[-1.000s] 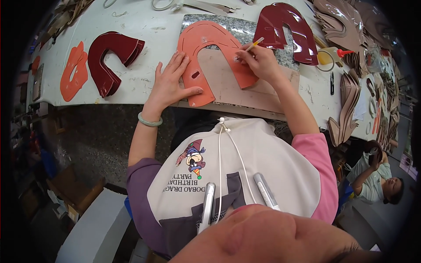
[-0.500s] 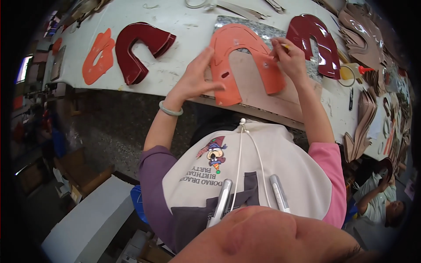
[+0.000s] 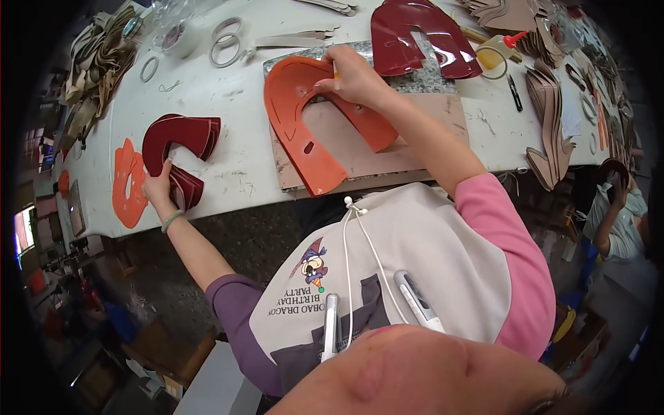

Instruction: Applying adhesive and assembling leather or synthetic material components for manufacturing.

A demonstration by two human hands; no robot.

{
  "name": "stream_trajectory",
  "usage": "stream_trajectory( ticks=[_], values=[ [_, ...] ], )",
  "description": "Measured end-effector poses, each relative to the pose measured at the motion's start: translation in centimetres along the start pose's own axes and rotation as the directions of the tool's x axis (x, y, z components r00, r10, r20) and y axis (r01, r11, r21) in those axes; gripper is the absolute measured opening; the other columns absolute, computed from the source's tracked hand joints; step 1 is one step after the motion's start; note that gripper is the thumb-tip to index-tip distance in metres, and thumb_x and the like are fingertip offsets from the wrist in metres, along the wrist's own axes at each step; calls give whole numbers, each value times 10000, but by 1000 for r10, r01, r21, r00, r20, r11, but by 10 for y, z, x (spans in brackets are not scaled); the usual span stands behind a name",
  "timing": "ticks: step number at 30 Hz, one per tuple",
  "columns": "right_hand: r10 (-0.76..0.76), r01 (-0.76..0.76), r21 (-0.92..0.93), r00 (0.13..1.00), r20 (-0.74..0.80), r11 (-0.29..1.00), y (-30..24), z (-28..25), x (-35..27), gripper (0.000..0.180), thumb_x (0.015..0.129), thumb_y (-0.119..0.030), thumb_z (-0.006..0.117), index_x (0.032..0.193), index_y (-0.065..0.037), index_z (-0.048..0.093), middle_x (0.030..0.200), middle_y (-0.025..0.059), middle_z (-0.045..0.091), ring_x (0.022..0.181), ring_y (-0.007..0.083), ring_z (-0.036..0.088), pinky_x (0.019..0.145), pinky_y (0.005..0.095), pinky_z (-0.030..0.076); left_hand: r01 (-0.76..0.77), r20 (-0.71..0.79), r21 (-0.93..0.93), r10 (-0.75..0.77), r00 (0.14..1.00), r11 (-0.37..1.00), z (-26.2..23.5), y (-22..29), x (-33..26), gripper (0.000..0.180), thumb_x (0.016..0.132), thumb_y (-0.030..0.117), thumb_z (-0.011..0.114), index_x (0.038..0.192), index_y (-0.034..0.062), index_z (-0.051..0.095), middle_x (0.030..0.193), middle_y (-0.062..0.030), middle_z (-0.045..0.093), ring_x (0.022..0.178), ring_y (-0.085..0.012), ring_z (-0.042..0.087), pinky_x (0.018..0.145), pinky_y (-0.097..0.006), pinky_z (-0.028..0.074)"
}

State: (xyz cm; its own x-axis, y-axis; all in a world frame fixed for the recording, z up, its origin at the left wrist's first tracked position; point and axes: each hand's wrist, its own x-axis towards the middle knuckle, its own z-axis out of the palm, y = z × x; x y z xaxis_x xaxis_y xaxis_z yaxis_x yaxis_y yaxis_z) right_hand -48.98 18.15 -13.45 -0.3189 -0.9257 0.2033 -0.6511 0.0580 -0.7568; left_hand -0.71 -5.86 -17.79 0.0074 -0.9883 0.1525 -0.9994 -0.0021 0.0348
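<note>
My right hand [image 3: 354,77] is closed on the top edge of an orange U-shaped template [image 3: 280,104], with a slim yellow tool [image 3: 337,75] also between its fingers. The template has cut lines and a small slot in which something dark shows. It lies tilted over a speckled stone slab [image 3: 432,84] and a brown board [image 3: 449,131]. Off to the left, my left hand [image 3: 159,185] grips the edge of a stack of dark red, glossy U-shaped pieces [image 3: 166,131]. Its fingertips are partly hidden at the stack. Beside that hand lies a smaller orange cutout [image 3: 126,194].
More dark red pieces [image 3: 398,41] lie on the slab's far side. To the right are a glue bottle [image 3: 492,59] with a red tip, a black pen [image 3: 515,93] and brown leather pieces [image 3: 546,131]. Tape rolls [image 3: 226,50] stand at the back. Another person [image 3: 615,214] sits at far right.
My left hand has left the template's side and reached left to the dark red stack. My right hand has shifted from the template's right leg to its top edge. The view has turned left.
</note>
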Motion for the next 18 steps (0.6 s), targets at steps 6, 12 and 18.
stream_trajectory(
  ticks=[6,12,18],
  values=[
    [279,-293,293,956,88,910,-50,-149,15,384,762,-237,777,1057,-40,631,1038,65,662,809,135,609,709,249,508,34,-307,-92,-61,950,995,-19,23,-39,628,783,473,682,1130,-43,596,1002,-230,662,926,-376,612,866,-407,476],
    [110,-75,225,983,-148,972,43,-144,59,270,791,-96,684,1038,1,632,858,80,642,712,184,574,685,265,478,-335,-508,-597,-20,861,729,-113,127,-88,367,861,203,673,1102,-65,603,985,-176,684,830,-264,654,778,-310,514],
    [-32,39,635,999,-22,771,7,-184,24,268,852,-116,646,1096,-13,615,859,59,651,702,124,573,640,220,462,-132,-137,-977,21,990,-169,-162,205,-146,227,872,90,661,1062,-31,639,950,-102,693,761,-122,626,696,-195,495]
  ],
)
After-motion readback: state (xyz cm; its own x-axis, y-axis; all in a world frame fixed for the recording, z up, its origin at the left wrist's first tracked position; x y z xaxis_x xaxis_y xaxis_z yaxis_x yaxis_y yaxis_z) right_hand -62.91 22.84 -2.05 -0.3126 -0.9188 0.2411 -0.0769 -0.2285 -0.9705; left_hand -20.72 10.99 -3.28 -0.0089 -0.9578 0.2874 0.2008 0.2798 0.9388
